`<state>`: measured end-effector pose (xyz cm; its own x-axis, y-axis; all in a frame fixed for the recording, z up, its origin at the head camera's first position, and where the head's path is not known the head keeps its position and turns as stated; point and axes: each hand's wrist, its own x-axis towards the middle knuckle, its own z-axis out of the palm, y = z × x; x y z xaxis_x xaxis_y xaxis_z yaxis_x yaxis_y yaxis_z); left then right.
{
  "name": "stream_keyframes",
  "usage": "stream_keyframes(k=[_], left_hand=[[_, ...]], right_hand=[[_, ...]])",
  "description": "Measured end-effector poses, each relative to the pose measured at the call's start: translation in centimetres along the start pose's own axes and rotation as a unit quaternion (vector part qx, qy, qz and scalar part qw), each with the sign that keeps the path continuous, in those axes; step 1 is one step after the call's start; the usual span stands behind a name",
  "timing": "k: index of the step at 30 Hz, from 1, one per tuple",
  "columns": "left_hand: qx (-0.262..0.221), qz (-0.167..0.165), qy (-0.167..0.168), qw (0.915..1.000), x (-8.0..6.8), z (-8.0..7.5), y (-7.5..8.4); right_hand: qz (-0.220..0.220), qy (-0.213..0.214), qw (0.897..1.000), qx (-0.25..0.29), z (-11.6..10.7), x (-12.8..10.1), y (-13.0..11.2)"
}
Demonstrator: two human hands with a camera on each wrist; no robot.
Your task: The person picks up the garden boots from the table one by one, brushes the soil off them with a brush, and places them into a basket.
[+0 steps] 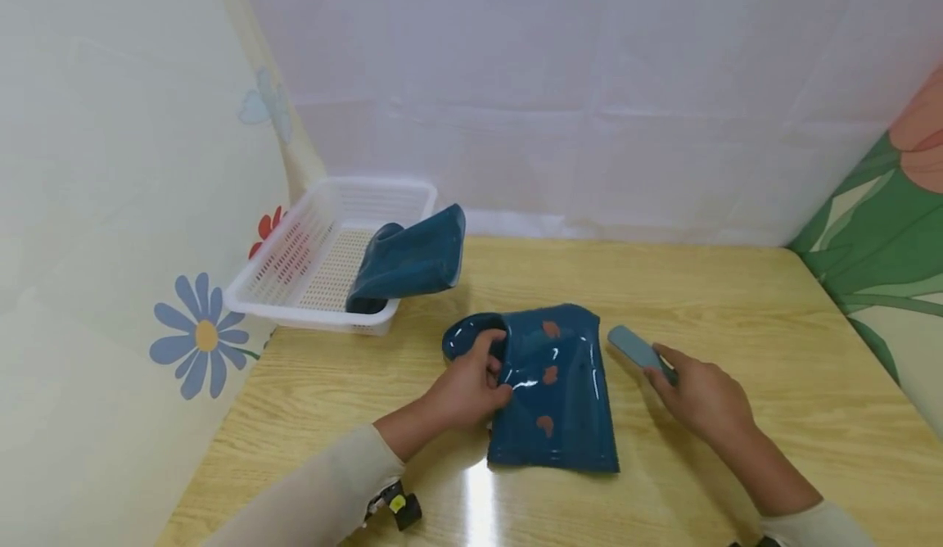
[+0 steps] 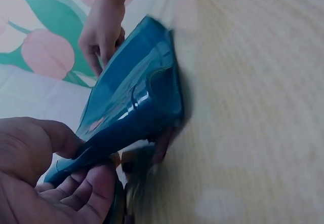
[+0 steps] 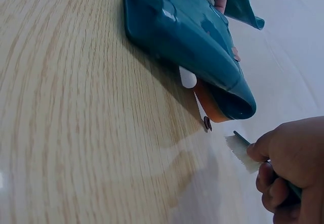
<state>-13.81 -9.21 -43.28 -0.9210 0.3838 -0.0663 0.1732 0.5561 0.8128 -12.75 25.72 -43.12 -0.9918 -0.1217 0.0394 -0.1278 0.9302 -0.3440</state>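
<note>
**Holding the boot steady while the brush comes near**

We see a dark blue rubber boot [image 1: 554,391] lying on its side in the middle of the tabletop [image 1: 737,309], with small orange marks on its upper side. Our left hand [image 1: 467,387] grips the opening of the boot, the thumb on the outside and the fingers [image 2: 86,193] curled under the edge. Our right hand [image 1: 700,400] is just beside the boot on its right, and its fingers are closed around a small grey-blue brush [image 1: 637,350]. In the right wrist view the pale bristles of the brush are close to the boot, but not touching it.

For doing this step well, we judge that the left hand should keep a firm hold near the opening, because the shiny rubber looks slippery and the boot could turn on the smooth wood. The brush should meet the surface flat, and the strokes should go away from the holding hand.

Now we count. There are two boots: one under our hands, and a second boot [image 1: 408,264] lying half in a white basket [image 1: 295,260] at the back left, well apart. There is one basket and one brush. We count three orange marks in the head view.
</note>
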Motion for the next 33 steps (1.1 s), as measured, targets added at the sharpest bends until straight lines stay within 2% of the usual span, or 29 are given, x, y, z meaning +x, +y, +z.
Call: stream_keyframes(k=[10,14,18,21,24,28,30,33], left_hand=[[0.006,-0.015,-0.023,0.9996,1.6,-1.5,-0.5],[0.017,-0.005,-0.039,0.9991,2.6,-2.1,-1.0],[0.054,0.01,-0.034,0.9979,3.7,-2.7,-1.1],[0.126,0.011,-0.011,0.992,4.4,-3.0,-1.0],[0.19,-0.006,0.002,0.9817,4.8,-3.2,-1.2],[0.232,-0.017,0.002,0.9726,5.0,-3.1,-1.6],[0.24,-0.004,0.017,0.9707,4.8,-2.9,-1.6],[0.265,0.045,0.064,0.9611,4.2,-2.6,-1.2]], right_hand=[[0.003,0.002,1.0,0.002,0.0,-0.1,0.4],[0.0,0.005,1.0,0.004,-0.1,-0.1,0.5],[0.001,0.007,1.0,0.006,0.0,-0.2,0.6],[0.005,0.003,1.0,0.009,0.0,-0.2,0.6],[0.009,-0.001,1.0,0.009,0.1,-0.3,0.6],[0.009,-0.002,1.0,0.007,0.1,-0.3,0.6],[0.009,-0.002,1.0,0.008,0.1,-0.3,0.6],[0.008,0.0,1.0,0.008,0.1,-0.2,0.7]])
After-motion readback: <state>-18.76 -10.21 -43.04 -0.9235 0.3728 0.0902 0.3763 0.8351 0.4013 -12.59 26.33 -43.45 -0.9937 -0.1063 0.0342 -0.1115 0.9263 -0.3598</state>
